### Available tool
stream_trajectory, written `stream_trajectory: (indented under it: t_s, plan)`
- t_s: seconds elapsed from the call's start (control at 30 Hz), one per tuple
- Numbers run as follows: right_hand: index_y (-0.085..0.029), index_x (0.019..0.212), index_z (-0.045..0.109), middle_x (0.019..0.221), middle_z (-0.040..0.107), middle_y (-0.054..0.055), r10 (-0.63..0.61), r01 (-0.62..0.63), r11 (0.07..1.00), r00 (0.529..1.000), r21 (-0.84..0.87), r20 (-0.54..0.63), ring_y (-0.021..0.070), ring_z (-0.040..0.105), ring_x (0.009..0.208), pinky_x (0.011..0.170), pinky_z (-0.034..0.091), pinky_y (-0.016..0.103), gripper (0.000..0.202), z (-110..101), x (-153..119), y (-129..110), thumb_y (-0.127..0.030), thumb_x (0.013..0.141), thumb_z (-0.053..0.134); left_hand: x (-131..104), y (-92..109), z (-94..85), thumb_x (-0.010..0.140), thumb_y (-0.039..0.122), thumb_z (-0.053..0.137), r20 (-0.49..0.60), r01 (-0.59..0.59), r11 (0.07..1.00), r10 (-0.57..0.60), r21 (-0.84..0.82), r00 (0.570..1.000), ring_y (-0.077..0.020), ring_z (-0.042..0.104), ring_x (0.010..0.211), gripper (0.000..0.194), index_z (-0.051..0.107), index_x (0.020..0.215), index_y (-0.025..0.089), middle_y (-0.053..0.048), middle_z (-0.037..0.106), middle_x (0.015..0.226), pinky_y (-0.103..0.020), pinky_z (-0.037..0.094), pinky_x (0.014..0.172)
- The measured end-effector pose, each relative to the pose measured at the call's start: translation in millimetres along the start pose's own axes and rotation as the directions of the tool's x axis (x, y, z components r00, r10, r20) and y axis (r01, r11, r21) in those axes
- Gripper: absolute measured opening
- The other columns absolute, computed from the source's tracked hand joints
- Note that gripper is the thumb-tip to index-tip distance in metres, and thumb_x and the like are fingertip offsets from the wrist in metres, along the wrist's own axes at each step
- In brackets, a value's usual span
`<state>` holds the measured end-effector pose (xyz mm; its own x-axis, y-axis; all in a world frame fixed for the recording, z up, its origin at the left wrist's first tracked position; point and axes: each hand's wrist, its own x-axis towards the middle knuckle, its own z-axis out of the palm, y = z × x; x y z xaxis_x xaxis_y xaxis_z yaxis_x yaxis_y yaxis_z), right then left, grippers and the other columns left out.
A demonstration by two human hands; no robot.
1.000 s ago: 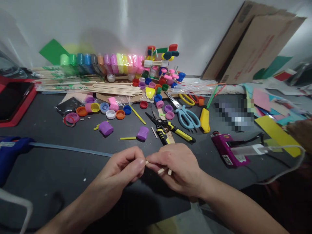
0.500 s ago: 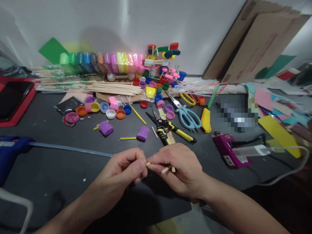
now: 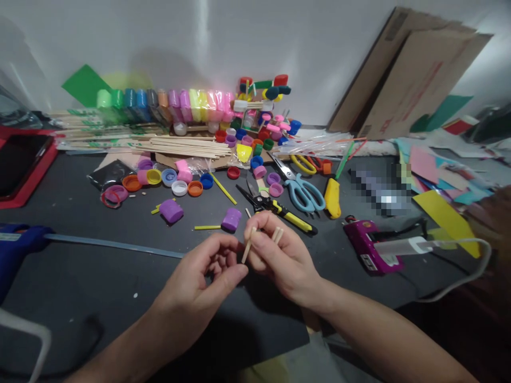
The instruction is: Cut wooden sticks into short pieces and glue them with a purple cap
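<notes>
while the left hand [image 3: 202, 282] gapes, the right grip [image 3: 285, 260] pinches a short stick [image 3: 246, 252], lower end jutting out.

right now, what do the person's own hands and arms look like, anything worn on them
The left hand and right hand are bare, without gloves; no ring, watch or bracelet shows. The left forearm and right forearm are uncovered, with no sleeve in view.

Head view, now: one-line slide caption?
Right hand pinching short wooden sticks, left hand partly open alongside; black-and-yellow pliers and colorful caps lie beyond on the dark table.
</notes>
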<state>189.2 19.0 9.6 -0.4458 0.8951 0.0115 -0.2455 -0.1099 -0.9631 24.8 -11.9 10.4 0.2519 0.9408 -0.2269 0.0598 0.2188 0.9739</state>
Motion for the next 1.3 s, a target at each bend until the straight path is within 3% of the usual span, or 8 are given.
stream_trajectory:
  t_s: [0.23,0.37,0.5,0.67,0.83,0.97,1.17,1.3]
  plan:
    - [-0.021,0.095,0.049,0.049,0.043,-0.012,0.146,-0.16,0.969,0.986,0.187,0.083,0.006,0.028,0.042,0.042,0.024,0.016,0.013,-3,4,0,-0.034,0.098,0.051,-2,-3,-3.2,0.09,0.025,0.06,-0.036,-0.234,0.905,0.263,0.354,0.964,-0.0115,0.056,0.065,0.011,0.065,0.08,0.023,0.003,0.066,0.074,-0.023,0.041,0.062]
    - [-0.021,0.093,0.049,0.047,0.039,-0.013,0.221,-0.262,0.915,0.962,0.307,0.162,0.0052,0.023,0.039,0.038,0.022,0.015,0.014,-3,5,-1,-0.034,0.097,0.052,-5,-2,-5.1,0.088,0.02,0.063,-0.058,-0.307,0.883,0.348,0.354,0.936,-0.0098,0.06,0.061,0.011,0.067,0.081,0.026,0.005,0.069,0.071,-0.022,0.043,0.062]
    - [-0.022,0.092,0.049,0.044,0.036,-0.015,0.281,-0.333,0.878,0.94,0.343,0.194,0.0049,0.018,0.036,0.036,0.019,0.014,0.017,-2,6,1,-0.037,0.095,0.055,-6,0,-4.7,0.087,0.019,0.064,-0.08,-0.252,0.929,0.283,0.271,0.956,-0.0106,0.065,0.063,0.013,0.07,0.079,0.026,0.006,0.072,0.07,-0.021,0.046,0.064]
    - [-0.022,0.092,0.05,0.045,0.038,-0.014,0.275,-0.31,0.898,0.95,0.314,0.15,0.0051,0.022,0.038,0.037,0.02,0.015,0.021,-1,5,1,-0.041,0.092,0.058,-4,1,-2.3,0.081,0.02,0.07,-0.097,-0.165,0.975,0.181,0.149,0.979,-0.0111,0.063,0.061,0.007,0.072,0.076,0.025,0.005,0.073,0.067,-0.021,0.048,0.062]
    - [-0.022,0.09,0.049,0.046,0.038,-0.014,0.252,-0.281,0.909,0.959,0.309,0.13,0.0048,0.023,0.039,0.039,0.021,0.014,0.02,-1,3,-1,-0.04,0.093,0.059,-2,6,-0.3,0.083,0.02,0.064,-0.01,0.018,0.995,-0.019,-0.094,1.0,-0.0102,0.063,0.06,0.014,0.07,0.071,0.022,0.004,0.071,0.065,-0.019,0.05,0.06]
    - [-0.022,0.09,0.05,0.046,0.038,-0.014,0.257,-0.286,0.9,0.958,0.33,0.13,0.0048,0.023,0.038,0.038,0.02,0.014,0.022,-1,4,0,-0.041,0.091,0.061,0,9,-0.1,0.086,0.022,0.06,0.025,0.026,0.98,-0.022,-0.2,0.999,-0.01,0.064,0.061,0.017,0.07,0.073,0.021,0.002,0.07,0.065,-0.019,0.051,0.063]
    - [-0.022,0.089,0.049,0.047,0.037,-0.014,0.273,-0.295,0.904,0.955,0.308,0.113,0.0048,0.019,0.039,0.038,0.02,0.015,0.022,0,4,0,-0.041,0.092,0.06,1,6,0.6,0.08,0.02,0.068,0.0,0.064,0.978,-0.065,-0.201,0.998,-0.0086,0.059,0.054,0.011,0.067,0.069,0.019,0.003,0.067,0.059,-0.018,0.047,0.055]
    - [-0.022,0.09,0.048,0.046,0.037,-0.014,0.264,-0.295,0.901,0.955,0.319,0.137,0.005,0.019,0.038,0.038,0.019,0.015,0.018,-2,4,-2,-0.038,0.094,0.057,0,5,-2.9,0.083,0.021,0.066,0.099,0.063,0.963,-0.038,-0.264,0.994,-0.0099,0.062,0.055,0.013,0.067,0.071,0.018,0.002,0.069,0.061,-0.021,0.049,0.059]
